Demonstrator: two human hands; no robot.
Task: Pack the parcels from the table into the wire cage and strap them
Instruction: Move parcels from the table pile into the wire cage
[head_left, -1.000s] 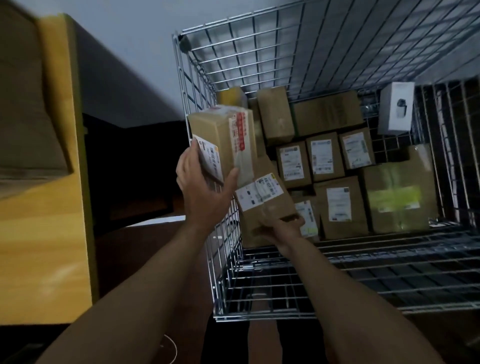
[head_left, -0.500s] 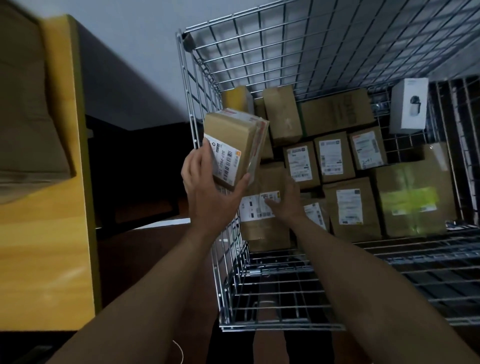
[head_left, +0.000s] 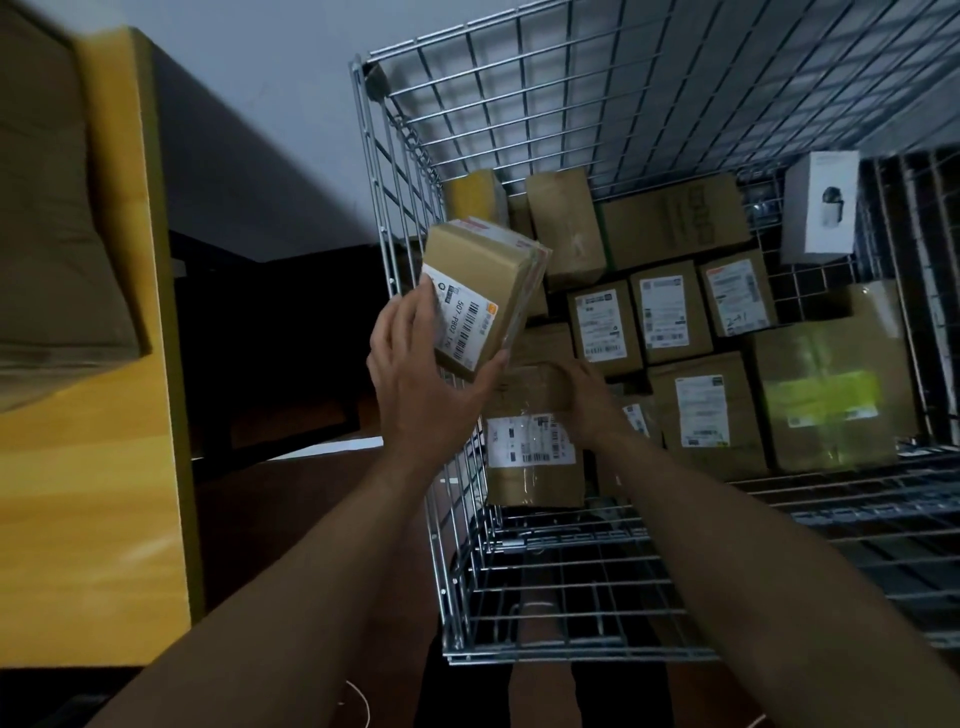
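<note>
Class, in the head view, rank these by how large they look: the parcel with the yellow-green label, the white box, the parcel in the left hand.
Largest: parcel with the yellow-green label
Next: held parcel in the left hand, though nearness to the camera may inflate it
Smallest: white box

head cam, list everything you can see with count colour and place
wire cage: 1, silver, centre to right
packed parcels: about ten, brown, most with white labels, one with green tape, side by side inside the cage
white box: 1, white, inside the cage, far right, against the mesh
lower parcel: 1, brown, white label, inside the cage near its left wall
held parcel: 1, brown, white barcode label, raised by the cage's left wall
wooden surface: 1, yellow, far left
cardboard box: 1, brown, blurred, on the wooden surface
left hand: grips the held parcel
right hand: on the lower parcel's top, grip unclear
</note>
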